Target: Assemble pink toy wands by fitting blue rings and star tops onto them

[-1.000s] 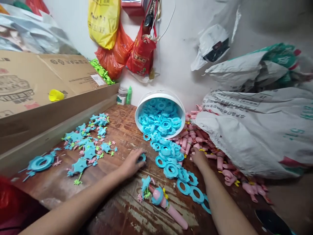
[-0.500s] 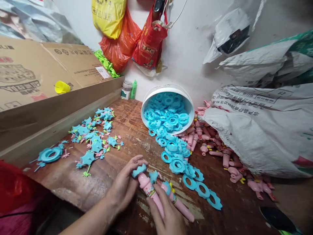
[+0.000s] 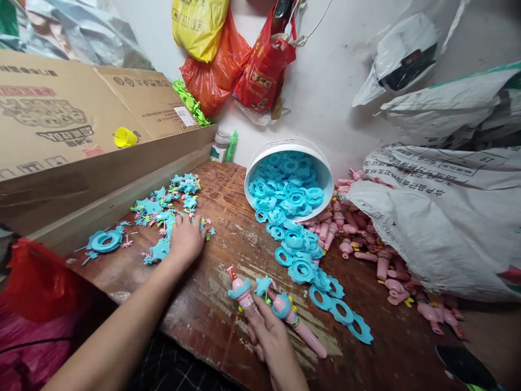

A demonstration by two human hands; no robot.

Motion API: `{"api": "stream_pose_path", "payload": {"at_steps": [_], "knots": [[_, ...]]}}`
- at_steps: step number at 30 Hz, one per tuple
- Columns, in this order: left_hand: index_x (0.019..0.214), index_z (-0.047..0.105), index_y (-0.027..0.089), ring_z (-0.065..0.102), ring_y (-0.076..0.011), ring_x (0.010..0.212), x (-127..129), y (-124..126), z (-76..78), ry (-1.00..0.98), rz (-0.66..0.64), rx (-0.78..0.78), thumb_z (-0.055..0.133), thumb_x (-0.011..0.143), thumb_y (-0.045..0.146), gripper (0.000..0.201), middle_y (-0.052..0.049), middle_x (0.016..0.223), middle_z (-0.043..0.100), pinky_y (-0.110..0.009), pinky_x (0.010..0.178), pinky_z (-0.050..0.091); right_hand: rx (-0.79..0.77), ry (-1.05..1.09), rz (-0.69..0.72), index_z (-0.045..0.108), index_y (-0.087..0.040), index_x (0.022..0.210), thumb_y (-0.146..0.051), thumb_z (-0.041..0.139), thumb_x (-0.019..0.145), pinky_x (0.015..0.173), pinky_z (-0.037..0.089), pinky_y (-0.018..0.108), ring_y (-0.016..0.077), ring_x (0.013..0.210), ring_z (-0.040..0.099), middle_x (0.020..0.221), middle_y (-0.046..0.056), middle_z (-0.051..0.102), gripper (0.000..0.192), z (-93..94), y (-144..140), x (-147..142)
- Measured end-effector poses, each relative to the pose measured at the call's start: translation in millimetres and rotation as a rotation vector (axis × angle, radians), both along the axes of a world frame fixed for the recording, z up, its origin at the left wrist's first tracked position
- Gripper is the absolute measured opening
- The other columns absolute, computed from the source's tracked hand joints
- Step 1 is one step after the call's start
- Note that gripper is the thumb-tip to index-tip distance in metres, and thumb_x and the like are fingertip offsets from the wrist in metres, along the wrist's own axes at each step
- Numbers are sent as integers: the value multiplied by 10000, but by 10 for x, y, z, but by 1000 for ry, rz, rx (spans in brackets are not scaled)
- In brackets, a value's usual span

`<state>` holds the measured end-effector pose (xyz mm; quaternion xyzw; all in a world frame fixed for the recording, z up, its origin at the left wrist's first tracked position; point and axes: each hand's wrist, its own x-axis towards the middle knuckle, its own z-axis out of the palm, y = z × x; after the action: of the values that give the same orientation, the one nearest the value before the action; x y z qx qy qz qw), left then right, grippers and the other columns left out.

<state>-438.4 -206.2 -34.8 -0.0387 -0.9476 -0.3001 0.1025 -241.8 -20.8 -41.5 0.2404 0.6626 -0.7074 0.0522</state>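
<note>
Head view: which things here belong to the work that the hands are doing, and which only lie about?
In the work:
- right hand, holding a pink handle with a blue ring on it
- left hand, on the blue star pieces
- blue rings spilling from the white bucket
- pile of pink handles

Lying about:
- cardboard box
- hanging plastic bags
- white sacks
- yellow cup
</note>
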Motion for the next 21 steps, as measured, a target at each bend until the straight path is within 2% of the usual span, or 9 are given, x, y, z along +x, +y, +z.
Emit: {"api": "stream_pose_path", "payload": {"at_steps": [3,5,7,10,12,14,17,21], "knots": [[1111,727,187,488,-393,1202,46,-35,-46,-31,-120,-43,559,920,196,255,-174,1131,674,-562,1008,388,134,26,51,676,-176,1341,-688,749,755,442,445,229,156,534,595,656,15,674,782,6,138,6],[1141,733,244,539,-323,1125,291,29,-94,-44,-242,-55,608,893,158,291,-111,1108,700,-473,988,422,240,38,64,706,-213,1316,-691,717,775,597,577,290,238,758,718,947,80,781,722,38,239,41],[1222,704,283,557,-278,1075,615,121,-167,-77,-402,-3,683,842,147,404,-64,1117,704,-406,952,451,360,37,80,741,-230,1267,-690,688,790,822,619,362,315,1055,715,1227,96,748,665,84,334,111],[1262,680,304,550,-267,1042,1048,229,-301,-137,-598,167,704,831,164,454,-44,1062,680,-386,909,473,554,22,199,767,-249,1226,-635,644,850,1065,523,405,337,1318,588,1363,77,687,553,163,451,264],[1257,677,306,553,-258,1032,1209,262,-379,-151,-646,265,670,861,169,419,-43,1045,658,-378,902,482,654,6,318,752,-277,1249,-566,611,899,1109,486,421,326,1346,570,1365,63,685,475,205,508,368],[1283,653,290,565,-246,1039,1261,268,-432,-157,-661,316,643,886,173,414,-49,1070,651,-370,913,490,710,4,372,729,-273,1284,-518,586,922,1111,486,448,325,1333,585,1362,64,683,460,225,547,452],[1328,615,271,601,-235,1039,1227,254,-467,-192,-690,324,630,903,190,433,-55,1099,656,-361,922,500,720,39,340,717,-229,1302,-510,586,926,1093,509,427,315,1301,615,1348,87,689,488,213,563,525],[1365,579,286,650,-225,1024,1175,231,-472,-218,-735,307,623,911,188,467,-45,1118,662,-330,890,513,778,65,347,724,-282,1290,-493,634,916,1048,552,384,297,1232,670,1303,62,722,438,140,517,556]]}}
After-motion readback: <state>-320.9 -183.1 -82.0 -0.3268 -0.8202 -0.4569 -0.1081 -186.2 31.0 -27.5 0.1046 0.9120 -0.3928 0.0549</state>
